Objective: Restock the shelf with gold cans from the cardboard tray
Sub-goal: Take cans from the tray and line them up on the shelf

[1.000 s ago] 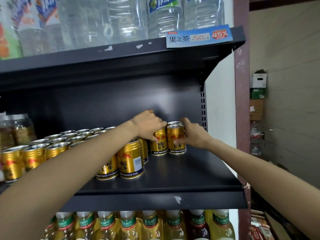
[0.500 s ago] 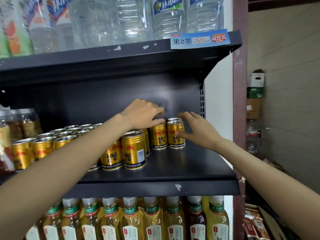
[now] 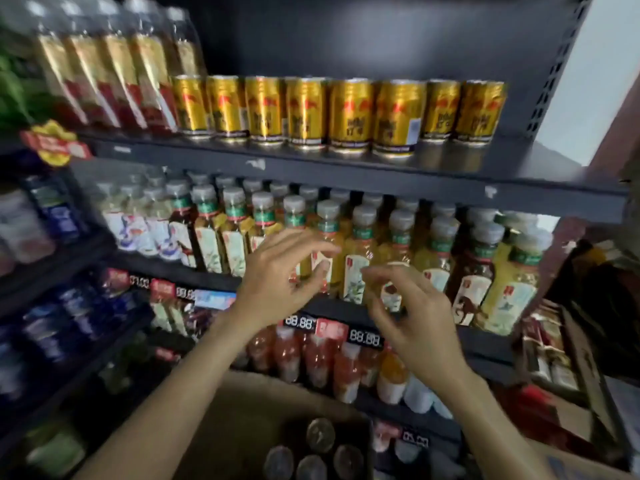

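Both hands empty, fingers loosely spread: left hand (image 3: 280, 275) and right hand (image 3: 412, 317) hang in the air between shelf and tray, in front of the bottles (image 3: 360, 251). Gold cans (image 3: 349, 116) stand in a row on the shelf (image 3: 346, 174); more can tops (image 3: 320, 436) sit in the cardboard tray (image 3: 242, 410) below. Cans likely rigid, smooth, fairly heavy if full; take around the side wall. Tray cut off at the bottom, count unclear; frame blurred, labels unreadable.
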